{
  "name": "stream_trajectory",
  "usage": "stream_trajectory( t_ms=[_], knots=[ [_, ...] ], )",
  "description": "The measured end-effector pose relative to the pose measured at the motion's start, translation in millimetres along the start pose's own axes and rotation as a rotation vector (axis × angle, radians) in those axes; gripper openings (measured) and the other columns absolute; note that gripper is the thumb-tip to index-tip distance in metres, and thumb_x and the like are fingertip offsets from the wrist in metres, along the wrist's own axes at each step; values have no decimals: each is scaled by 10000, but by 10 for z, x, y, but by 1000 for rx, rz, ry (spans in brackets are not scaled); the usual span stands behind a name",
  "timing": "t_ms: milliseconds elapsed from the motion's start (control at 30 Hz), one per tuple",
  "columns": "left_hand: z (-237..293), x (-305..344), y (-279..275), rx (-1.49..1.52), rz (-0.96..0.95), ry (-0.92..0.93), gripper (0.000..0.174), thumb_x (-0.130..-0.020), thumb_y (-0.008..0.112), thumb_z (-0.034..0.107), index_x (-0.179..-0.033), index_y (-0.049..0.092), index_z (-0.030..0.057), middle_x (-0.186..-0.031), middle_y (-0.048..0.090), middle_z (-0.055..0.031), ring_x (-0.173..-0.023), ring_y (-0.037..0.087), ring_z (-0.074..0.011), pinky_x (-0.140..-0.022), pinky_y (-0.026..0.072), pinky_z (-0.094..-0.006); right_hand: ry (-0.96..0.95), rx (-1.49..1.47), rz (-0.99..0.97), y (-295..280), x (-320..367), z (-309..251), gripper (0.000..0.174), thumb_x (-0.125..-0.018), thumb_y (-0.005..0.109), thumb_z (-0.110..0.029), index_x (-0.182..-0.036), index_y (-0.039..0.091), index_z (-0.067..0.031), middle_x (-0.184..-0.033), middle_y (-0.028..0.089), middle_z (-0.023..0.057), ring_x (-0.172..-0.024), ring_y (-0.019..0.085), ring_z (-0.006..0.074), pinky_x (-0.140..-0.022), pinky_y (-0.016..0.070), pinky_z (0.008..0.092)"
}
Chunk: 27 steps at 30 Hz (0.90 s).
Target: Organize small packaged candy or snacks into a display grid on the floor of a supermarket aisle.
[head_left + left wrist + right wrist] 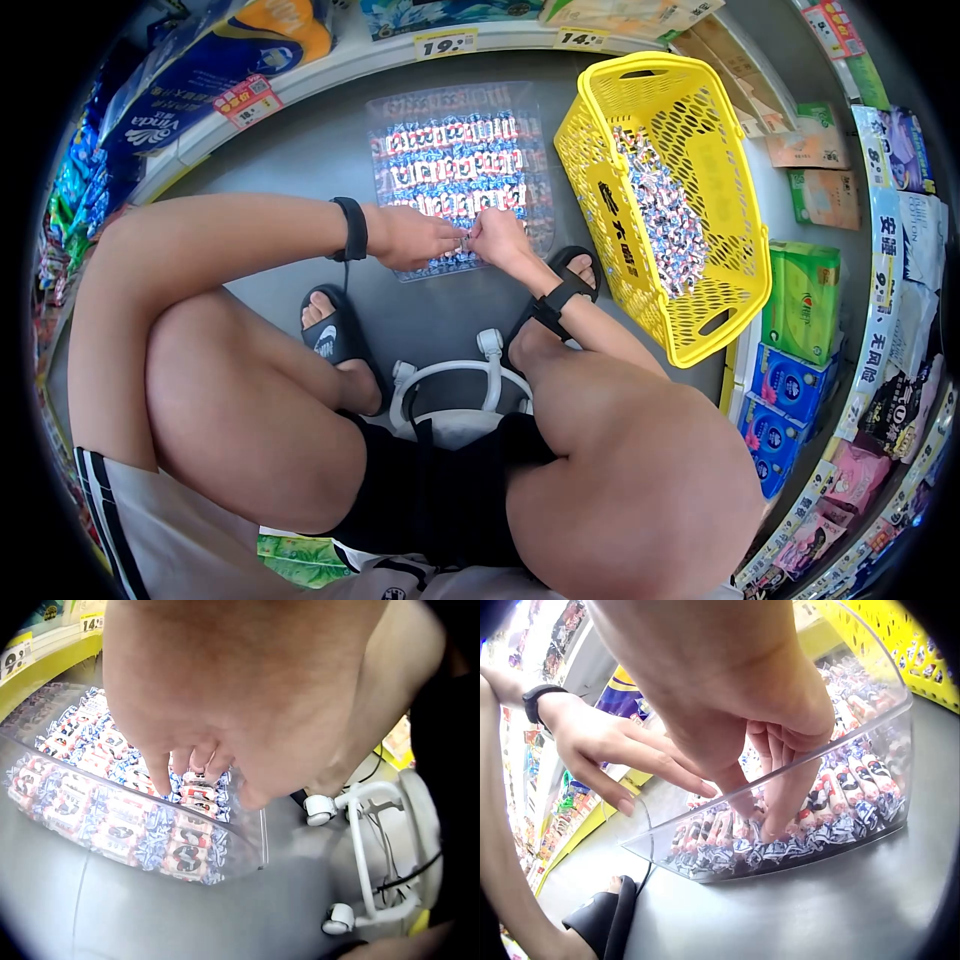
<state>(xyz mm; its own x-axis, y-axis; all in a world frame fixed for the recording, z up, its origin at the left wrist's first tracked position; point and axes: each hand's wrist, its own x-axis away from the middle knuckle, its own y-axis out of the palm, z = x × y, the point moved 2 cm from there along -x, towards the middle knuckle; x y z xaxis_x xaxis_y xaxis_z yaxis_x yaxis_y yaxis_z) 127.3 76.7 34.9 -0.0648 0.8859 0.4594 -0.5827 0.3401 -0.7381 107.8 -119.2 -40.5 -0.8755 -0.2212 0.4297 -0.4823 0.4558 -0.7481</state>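
Observation:
On the floor stands a clear plastic box (802, 864), with wrapped candies (455, 165) laid in neat rows inside. My right hand (497, 238) reaches over the box's near wall. In the right wrist view its thumb and fingers (786, 799) close on a wrapped candy in the row along that wall; the candy is mostly hidden. My left hand (420, 238) is beside it, palm down over the near part of the box. Its fingers (656, 761) are extended, and in the left wrist view the fingertips come down at the candies near the corner.
A yellow basket (740, 210) holding many loose wrapped candies stands right of the box. Shop shelves with packaged paper goods (805, 300) curve around. My sandalled feet (340, 340) flank the near side, and a white wheeled stool (455, 372) is under me.

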Motion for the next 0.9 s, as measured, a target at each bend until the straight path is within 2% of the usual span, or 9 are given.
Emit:
stream_trajectory(
  t_ms=[167, 233, 367, 433, 567, 667, 733, 900],
  knots=[
    [-108, -54, 177, -50, -1, 40, 646, -995, 624, 253, -1545, 422, -19, -1630, 408, -216, -1487, 442, -349, -1199, 441, -437, 22, -86, -71, -51, 28, -38, 140, -778, 859, -165, -793, 780, -51, -711, 756, 141, -717, 773, 284, -742, 618, 394],
    [-86, -42, 152, -117, -77, 76, 676, -1019, 597, 266, -1585, 370, -23, -1666, 365, -206, -1522, 400, -342, -1202, 446, -424, 54, -57, -137, -18, -4, -36, 133, -788, 835, -174, -858, 808, -65, -922, 765, 259, -913, 760, 422, -866, 615, 485],
    [-37, -48, 118, -76, -111, 48, 681, -1030, 581, 283, -1594, 352, -23, -1667, 360, -209, -1522, 402, -342, -1204, 442, -428, 35, -37, -138, 56, -6, -22, 163, -796, 847, -196, -875, 802, -61, -926, 763, 263, -913, 759, 423, -858, 614, 486],
    [-47, -88, 139, -28, -155, 11, 678, -1041, 573, 303, -1594, 352, -20, -1665, 360, -214, -1518, 408, -342, -1199, 446, -428, 52, -74, -67, 91, 19, 0, 130, -840, 808, -166, -843, 767, -43, -662, 739, 132, -699, 768, 273, -733, 613, 391],
    [-44, -131, 173, -65, -147, 20, 669, -1053, 560, 323, -1592, 356, -18, -1655, 369, -222, -1504, 427, -346, -1188, 456, -431, -4, -53, 1, 86, 53, -21, 150, -843, 802, -169, -851, 748, -29, -677, 742, 129, -708, 768, 279, -747, 608, 400],
    [-30, -153, 126, -91, -165, 26, 655, -1059, 551, 335, -1582, 375, -18, -1652, 374, -225, -1492, 442, -350, -1172, 469, -442, -2, -83, -26, 74, 70, -26, 158, -841, 804, -190, -850, 743, -45, -710, 749, 139, -734, 767, 307, -769, 605, 414],
    [9, -130, 70, -64, -218, -3, 648, -1050, 560, 331, -1567, 398, -24, -1646, 381, -231, -1487, 448, -353, -1162, 477, -453, -41, 6, -5, 97, 85, -18, 136, -838, 796, -197, -853, 758, -68, -737, 752, 155, -768, 766, 334, -784, 608, 428],
    [-27, -102, 178, -21, -179, 3, 646, -1036, 568, 323, -1554, 416, -31, -1640, 393, -229, -1487, 449, -354, -1156, 481, -455, 2, 9, -22, 159, 27, 13, 112, -833, 782, -197, -821, 782, -86, -778, 758, 179, -810, 763, 359, -800, 610, 449]
  ],
)
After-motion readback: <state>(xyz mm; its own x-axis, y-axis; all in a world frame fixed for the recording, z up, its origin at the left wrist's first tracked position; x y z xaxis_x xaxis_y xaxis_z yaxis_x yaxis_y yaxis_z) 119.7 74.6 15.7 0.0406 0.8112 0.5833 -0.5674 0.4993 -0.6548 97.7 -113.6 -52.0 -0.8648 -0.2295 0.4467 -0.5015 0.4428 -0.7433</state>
